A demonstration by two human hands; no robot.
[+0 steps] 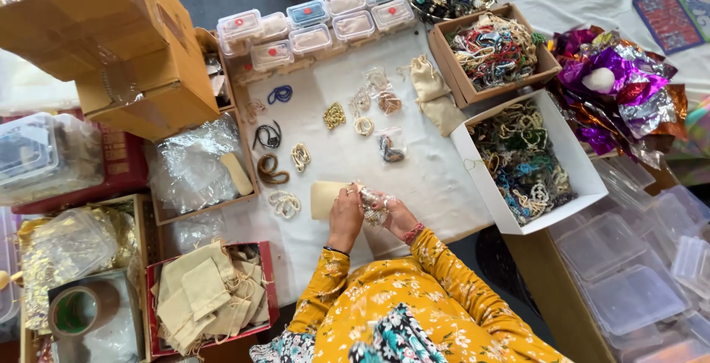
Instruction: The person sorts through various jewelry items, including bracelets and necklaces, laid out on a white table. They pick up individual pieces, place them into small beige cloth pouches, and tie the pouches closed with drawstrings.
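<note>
Gripping a small clear packet of beaded jewellery (372, 206), the left hand (345, 215) and right hand (398, 215) are both closing around it, fingers curled, just above the near edge of the white cloth (429, 171). Judging by this grip, the work is going best while the packet is staying low over the cloth and the fingers are pinching its edges rather than squeezing the beads. A beige pouch (324, 199) is lying on the cloth touching the left hand. Small bracelets (334, 115) are lying in loose rows further up the cloth. A white box of mixed beads (521, 160) is sitting at the cloth's right edge, clear lidded cases (310, 26) along its far edge, and a red box of cloth pouches (211, 296) off its near left corner.
</note>
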